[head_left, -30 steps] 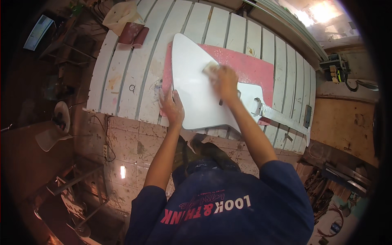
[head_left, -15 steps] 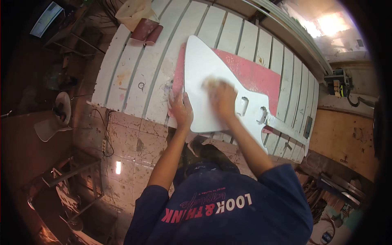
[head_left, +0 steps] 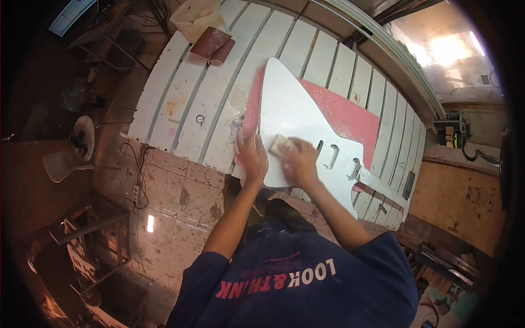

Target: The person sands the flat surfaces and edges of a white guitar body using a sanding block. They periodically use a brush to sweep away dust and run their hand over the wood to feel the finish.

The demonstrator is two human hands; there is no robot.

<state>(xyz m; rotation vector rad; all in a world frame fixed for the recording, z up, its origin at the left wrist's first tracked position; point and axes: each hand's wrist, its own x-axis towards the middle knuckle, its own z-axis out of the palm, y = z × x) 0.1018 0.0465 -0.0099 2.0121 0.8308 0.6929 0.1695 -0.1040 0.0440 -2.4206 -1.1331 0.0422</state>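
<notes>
Pressed flat under the right hand (head_left: 299,163), a small tan sanding pad (head_left: 280,144) bears on the white angular guitar body (head_left: 301,123), which lies on a red mat (head_left: 350,117) across the white slatted workbench (head_left: 180,98), while the left hand (head_left: 252,156) spreads over its near edge, seemingly to steady it.
</notes>
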